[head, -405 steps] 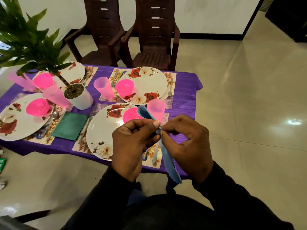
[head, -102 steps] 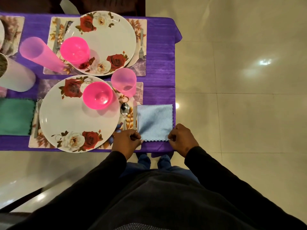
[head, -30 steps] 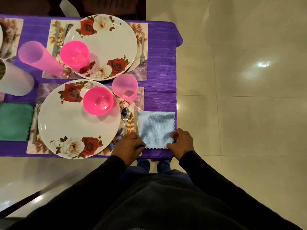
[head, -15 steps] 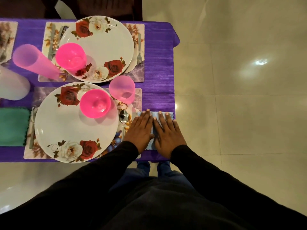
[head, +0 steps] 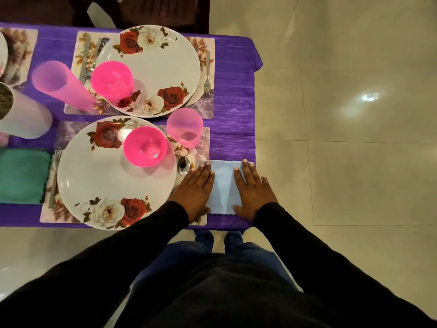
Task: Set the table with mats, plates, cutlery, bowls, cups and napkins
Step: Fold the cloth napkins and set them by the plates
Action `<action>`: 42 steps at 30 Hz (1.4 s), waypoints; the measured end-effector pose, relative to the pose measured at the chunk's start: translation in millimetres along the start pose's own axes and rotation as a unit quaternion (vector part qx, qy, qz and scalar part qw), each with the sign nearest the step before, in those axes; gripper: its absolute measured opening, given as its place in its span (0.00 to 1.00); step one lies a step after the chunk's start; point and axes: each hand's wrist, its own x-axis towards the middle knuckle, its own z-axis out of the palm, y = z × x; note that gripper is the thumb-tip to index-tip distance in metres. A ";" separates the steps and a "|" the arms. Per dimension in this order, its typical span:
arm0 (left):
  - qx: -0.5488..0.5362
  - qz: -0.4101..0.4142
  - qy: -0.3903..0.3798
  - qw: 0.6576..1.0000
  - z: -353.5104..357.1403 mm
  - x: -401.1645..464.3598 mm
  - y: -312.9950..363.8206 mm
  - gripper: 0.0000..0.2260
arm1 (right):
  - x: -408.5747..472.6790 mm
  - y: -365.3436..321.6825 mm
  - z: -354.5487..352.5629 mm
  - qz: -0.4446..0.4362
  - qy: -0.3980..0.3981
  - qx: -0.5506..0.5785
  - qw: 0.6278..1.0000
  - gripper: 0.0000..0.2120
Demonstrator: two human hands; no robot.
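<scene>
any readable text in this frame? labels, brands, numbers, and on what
None: no words, labels, brands or numbers show in the head view.
Near plate and far plate: rose pictures only.
Place mats: leaf and flower print, no lettering.
Pink bowls, pink cups, blue napkin, green napkin: plain.
White pot: nothing written on the part in view.

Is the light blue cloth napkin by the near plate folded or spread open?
Folded. The light blue cloth napkin lies as a compact rectangle on the purple tablecloth, with left hand and right hand pressing it flat.
</scene>
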 end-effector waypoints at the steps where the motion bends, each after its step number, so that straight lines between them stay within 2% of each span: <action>1: 0.001 0.002 -0.001 1.000 -0.3 -1.3 -0.3 0.47 | 0.3 -0.1 -1.4 0.002 -0.009 -0.002 1.000 0.52; 4: 0.010 0.007 0.003 1.000 -4.9 -2.0 1.1 0.46 | -0.8 -5.7 -8.4 0.017 -0.025 0.001 1.000 0.51; 6: 0.001 0.010 0.020 1.000 -6.5 -2.5 1.4 0.42 | -4.7 -15.6 -18.1 0.028 -0.002 0.021 0.999 0.46; 8: -0.049 0.011 0.075 0.996 -9.3 -7.5 -0.8 0.35 | -11.6 -28.9 -32.2 0.026 0.053 0.045 0.997 0.35; 10: -0.156 0.007 0.176 0.972 -14.2 -19.0 -2.4 0.27 | -18.6 -42.0 -46.4 0.014 0.107 0.083 0.991 0.25; 12: -0.299 -0.042 0.263 0.916 -20.9 -36.9 -3.1 0.16 | -25.0 -56.6 -58.6 -0.002 0.133 0.152 0.979 0.20; 15: -0.458 -0.130 0.303 0.825 -28.2 -63.3 -1.0 0.07 | -29.8 -78.7 -71.1 -0.043 0.137 0.241 0.960 0.12; 18: -0.583 -0.194 0.318 0.722 -21.2 -86.0 -0.9 0.06 | -26.7 -100.9 -76.0 -0.106 0.135 0.280 0.945 0.09; 21: -0.650 -0.251 0.352 0.625 -11.4 -115.9 0.5 0.09 | -21.3 -129.6 -77.9 -0.172 0.108 0.291 0.935 0.06; 25: -0.685 -0.323 0.409 0.509 10.1 -159.3 -5.6 0.09 | -16.4 -187.8 -75.2 -0.276 0.057 0.270 0.921 0.05; 28: -0.660 -0.392 0.460 0.447 28.4 -197.9 -16.1 0.11 | -20.6 -241.4 -67.2 -0.346 0.021 0.234 0.908 0.04; 33: -0.636 -0.447 0.535 0.332 67.9 -265.9 -38.2 0.08 | -44.5 -336.7 -46.4 -0.442 -0.036 0.165 0.881 0.06; 34: -0.636 -0.448 0.542 0.319 71.3 -271.7 -43.0 0.08 | -45.4 -347.4 -47.1 -0.453 -0.034 0.160 0.876 0.05; 37: -0.630 -0.479 0.557 0.251 106.0 -311.9 -59.9 0.06 | -52.2 -411.1 -24.8 -0.486 -0.075 0.127 0.861 0.04; 42: -0.640 -0.516 0.536 0.193 187.2 -373.0 -95.3 0.07 | -56.0 -517.7 36.0 -0.479 -0.133 0.062 0.865 0.02</action>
